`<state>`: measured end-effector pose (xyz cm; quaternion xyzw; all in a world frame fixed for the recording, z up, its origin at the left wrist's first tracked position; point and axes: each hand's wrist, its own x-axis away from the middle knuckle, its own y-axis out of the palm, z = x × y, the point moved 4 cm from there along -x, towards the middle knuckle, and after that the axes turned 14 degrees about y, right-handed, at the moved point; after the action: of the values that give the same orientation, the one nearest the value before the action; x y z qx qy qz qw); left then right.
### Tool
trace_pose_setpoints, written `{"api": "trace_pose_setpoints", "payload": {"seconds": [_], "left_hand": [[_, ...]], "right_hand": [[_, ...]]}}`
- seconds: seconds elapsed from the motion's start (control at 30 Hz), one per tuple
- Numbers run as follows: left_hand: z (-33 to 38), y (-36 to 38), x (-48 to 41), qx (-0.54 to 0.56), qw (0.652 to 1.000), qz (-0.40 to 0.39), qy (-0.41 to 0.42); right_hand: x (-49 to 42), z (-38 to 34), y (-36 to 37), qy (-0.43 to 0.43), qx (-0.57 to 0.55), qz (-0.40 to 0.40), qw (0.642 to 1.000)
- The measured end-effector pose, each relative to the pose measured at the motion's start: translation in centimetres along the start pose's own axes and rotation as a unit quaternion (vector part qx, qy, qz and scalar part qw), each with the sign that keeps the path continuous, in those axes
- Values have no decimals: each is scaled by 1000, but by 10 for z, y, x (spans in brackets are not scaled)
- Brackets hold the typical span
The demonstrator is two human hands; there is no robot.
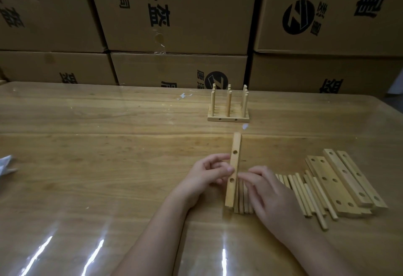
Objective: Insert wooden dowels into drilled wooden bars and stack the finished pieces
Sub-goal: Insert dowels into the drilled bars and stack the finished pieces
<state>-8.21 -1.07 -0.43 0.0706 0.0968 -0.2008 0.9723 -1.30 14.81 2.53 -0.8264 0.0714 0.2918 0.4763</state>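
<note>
From the head camera, my left forearm comes in from the bottom middle and angles up to the right. My left hand point(209, 172) sits on the worktop point(109, 145) with its palm turned to the right. Its fingers point(218, 157) are curled, and the thumb and a fingertip press on the left face of the drilled bar point(235, 162), so this hand is grasping the bar. The bar stands on its narrow edge at the middle of the worktop and runs away from me. Two holes show on the face towards my left hand.

My right forearm enters from the lower right. My right hand point(269, 193) lies palm down just right of the bar. Its fingers are stretched out and relaxed, not clenched, over a small bunch of dowels point(242, 199) that lies against the bar's right side. The fingertips reach the bar itself. I cannot tell whether any dowel is pinched beneath them.

More loose dowels point(305, 195) lie side by side to the right of that hand. Beyond them is a row of spare bars point(340, 185) with their holes facing up. The finished pieces point(228, 112) stand well apart at the far side, with pegs upright in a flat base. Crumpled white paper point(5, 164) lies at the left edge, and cardboard boxes point(185, 25) are stacked behind the worktop.
</note>
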Motion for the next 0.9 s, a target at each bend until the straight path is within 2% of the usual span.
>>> {"api": "trace_pose_setpoints", "payload": {"seconds": [0.1, 0.17, 0.23, 0.33, 0.43, 0.53, 0.63, 0.77, 0.9], "left_hand": [[0, -10, -1, 128, 988, 88, 11], [-2, -15, -1, 239, 955, 174, -13], [-5, -21, -1, 295, 922, 245, -48], [-3, -22, -5, 357, 889, 280, -56], [-3, -21, -6, 334, 902, 269, -53], [-6, -20, -5, 292, 920, 254, -57], [-6, -21, -5, 296, 920, 250, -58], [-7, -21, -6, 284, 924, 250, -59], [-7, -20, -6, 244, 935, 251, -54]], "right_hand": [[-3, 8, -2, 47, -2, 21, 999], [-3, 13, 0, 69, -6, 5, 998], [-2, 13, 4, 78, 6, -55, 995], [5, 9, 22, 82, 66, -197, 975], [9, 8, 33, 71, 123, -243, 960], [9, 7, 35, 72, 130, -253, 956], [7, 6, 35, 73, 125, -249, 958], [5, 5, 33, 74, 110, -247, 960], [2, 6, 27, 90, 32, -215, 972]]}}
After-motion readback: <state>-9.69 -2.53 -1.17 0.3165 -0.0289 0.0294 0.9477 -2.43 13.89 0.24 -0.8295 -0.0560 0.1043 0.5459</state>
